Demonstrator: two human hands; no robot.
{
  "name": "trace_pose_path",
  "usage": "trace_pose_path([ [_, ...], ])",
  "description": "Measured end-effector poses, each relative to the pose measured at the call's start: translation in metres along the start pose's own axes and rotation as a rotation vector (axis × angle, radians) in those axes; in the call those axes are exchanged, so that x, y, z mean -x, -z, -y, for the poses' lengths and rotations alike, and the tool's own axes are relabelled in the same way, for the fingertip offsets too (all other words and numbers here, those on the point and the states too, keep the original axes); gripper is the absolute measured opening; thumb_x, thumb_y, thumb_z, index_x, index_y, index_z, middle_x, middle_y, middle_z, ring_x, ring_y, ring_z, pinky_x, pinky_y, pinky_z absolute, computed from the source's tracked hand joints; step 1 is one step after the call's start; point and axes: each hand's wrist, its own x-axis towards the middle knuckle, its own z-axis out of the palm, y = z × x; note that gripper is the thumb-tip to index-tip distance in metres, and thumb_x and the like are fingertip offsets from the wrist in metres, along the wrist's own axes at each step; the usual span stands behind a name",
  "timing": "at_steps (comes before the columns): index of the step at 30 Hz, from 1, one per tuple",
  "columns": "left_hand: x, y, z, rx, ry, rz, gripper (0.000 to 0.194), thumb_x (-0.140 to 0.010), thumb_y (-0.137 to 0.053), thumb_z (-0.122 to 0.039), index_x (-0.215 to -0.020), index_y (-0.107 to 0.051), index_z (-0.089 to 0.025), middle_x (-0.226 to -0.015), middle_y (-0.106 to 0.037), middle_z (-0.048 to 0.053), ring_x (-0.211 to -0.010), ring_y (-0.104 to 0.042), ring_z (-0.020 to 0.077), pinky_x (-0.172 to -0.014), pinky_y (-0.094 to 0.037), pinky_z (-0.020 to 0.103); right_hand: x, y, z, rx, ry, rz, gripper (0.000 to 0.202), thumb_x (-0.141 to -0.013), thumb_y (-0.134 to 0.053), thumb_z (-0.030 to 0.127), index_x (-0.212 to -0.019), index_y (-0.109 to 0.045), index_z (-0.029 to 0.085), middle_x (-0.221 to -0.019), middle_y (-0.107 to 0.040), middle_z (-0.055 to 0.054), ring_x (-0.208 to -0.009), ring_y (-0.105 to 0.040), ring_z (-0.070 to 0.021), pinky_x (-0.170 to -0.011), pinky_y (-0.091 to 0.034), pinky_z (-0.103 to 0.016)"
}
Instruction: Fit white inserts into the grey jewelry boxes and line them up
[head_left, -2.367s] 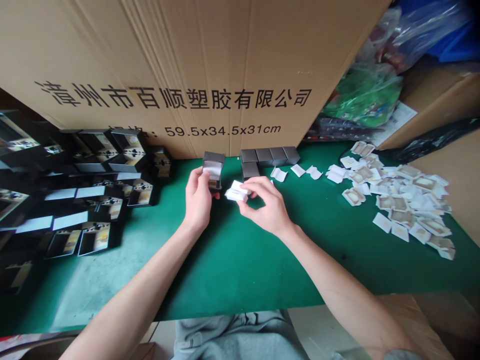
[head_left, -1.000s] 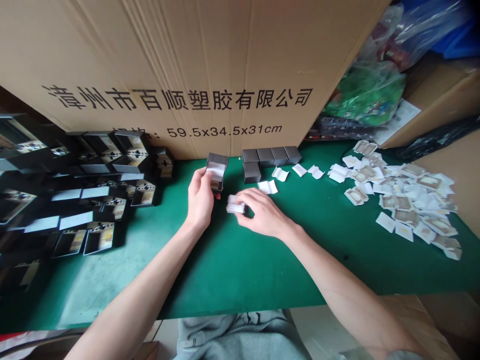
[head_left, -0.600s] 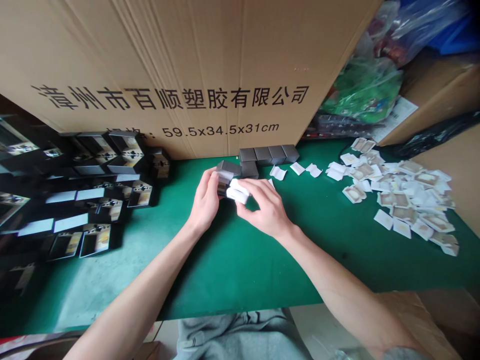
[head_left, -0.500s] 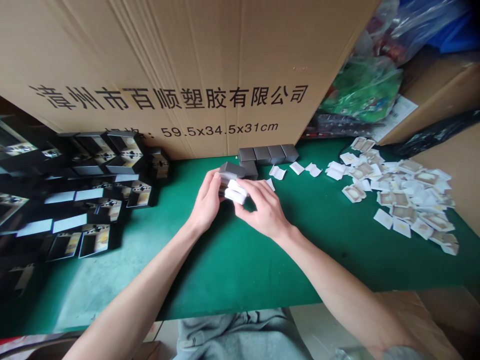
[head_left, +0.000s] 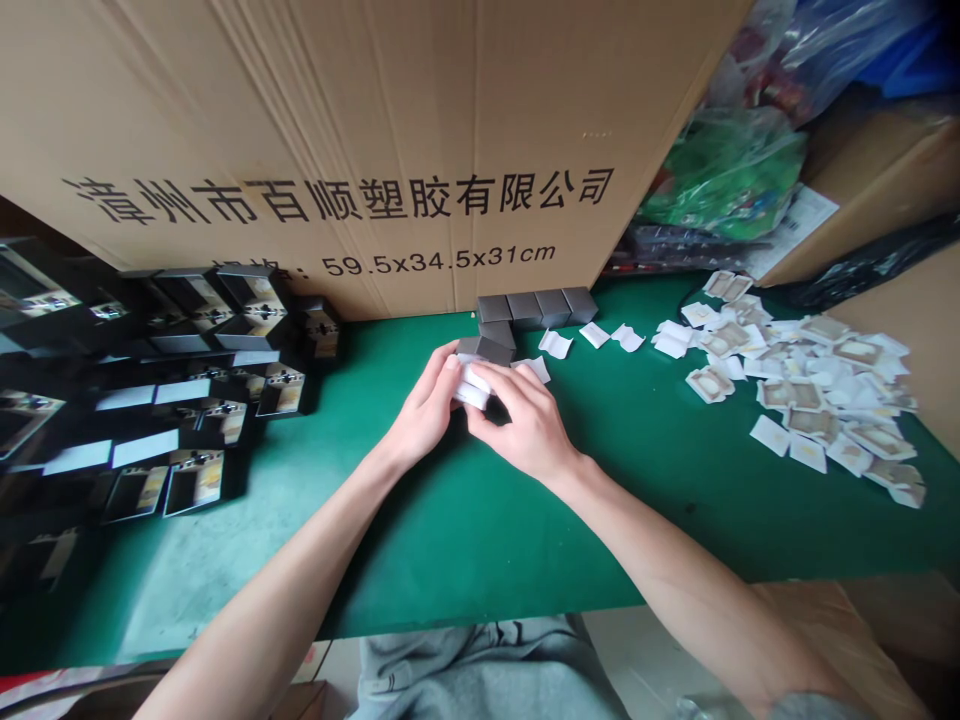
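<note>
Box (head_left: 487, 347) and white insert (head_left: 472, 384) met between both hands, left hand (head_left: 422, 415) gripping the box, right hand (head_left: 531, 422) the insert, apparently not fully inside; closed boxes (head_left: 526, 309) stood just beyond them, open boxes (head_left: 196, 482) leftward, loose inserts (head_left: 814, 385) rightward.

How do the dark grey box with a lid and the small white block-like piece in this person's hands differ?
The dark grey box shows a dark lid; the white piece is pale. The left hand grips the box, the right hand the white piece. The box's lid shows farther from the person than the white piece. Both are partly hidden.
</note>
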Motion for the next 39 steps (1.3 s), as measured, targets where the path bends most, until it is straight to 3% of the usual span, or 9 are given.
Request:
trace_pose_path([
  [13,-0.0040,0.0037,0.0045,0.180,0.001,0.047,0.061,-0.096,-0.056,-0.049,-0.149,-0.049,-0.021,-0.124,-0.069,0.008,-0.104,-0.066,0.0219,-0.087,-0.057,0.031,0.0002,0.0006,0.0035,-0.012,-0.027,0.045,0.033,-0.095,-0.055,0.016,-0.125,-0.068,0.023,-0.132,-0.069,-0.006,-0.111,-0.070,-0.0231,-0.095,-0.059,-0.041],
  [21,-0.0007,0.0055,0.0042,0.215,-0.013,0.104,0.063,-0.093,-0.062,-0.046,-0.151,-0.048,-0.025,-0.135,-0.066,0.008,-0.109,-0.067,0.0247,-0.086,-0.058,0.032,-0.0028,0.0034,0.0053,-0.016,-0.011,-0.060,0.027,-0.093,-0.058,0.016,-0.116,-0.070,0.020,-0.126,-0.072,-0.009,-0.107,-0.071,-0.0224,-0.095,-0.059,-0.039],
  [26,0.0042,0.0052,-0.0009,0.106,-0.053,0.159,0.084,-0.083,-0.077,-0.034,-0.156,-0.037,-0.029,-0.144,-0.060,0.006,-0.116,-0.063,0.0248,-0.101,-0.051,0.035,-0.0027,0.0048,0.0012,-0.046,-0.044,-0.107,0.027,-0.092,-0.056,0.017,-0.115,-0.070,0.019,-0.125,-0.072,-0.009,-0.109,-0.070,-0.0229,-0.096,-0.058,-0.041],
  [33,0.0027,0.0064,0.0035,0.174,-0.006,0.166,0.079,-0.086,-0.070,-0.032,-0.157,-0.035,-0.029,-0.138,-0.064,0.004,-0.112,-0.066,0.0217,-0.101,-0.052,0.034,-0.0032,0.0045,-0.0004,-0.062,-0.095,-0.074,0.029,-0.094,-0.055,0.018,-0.118,-0.069,0.022,-0.126,-0.071,-0.008,-0.112,-0.069,-0.0225,-0.099,-0.056,-0.041],
  [39,0.0022,0.0064,0.0050,0.061,-0.055,0.095,0.074,-0.084,-0.056,-0.027,-0.156,-0.038,-0.022,-0.111,-0.074,0.003,-0.092,-0.067,0.0191,-0.086,-0.058,0.032,-0.0025,0.0046,0.0006,-0.056,-0.084,-0.054,0.028,-0.094,-0.056,0.020,-0.118,-0.070,0.023,-0.125,-0.072,-0.008,-0.110,-0.070,-0.0231,-0.098,-0.057,-0.042],
])
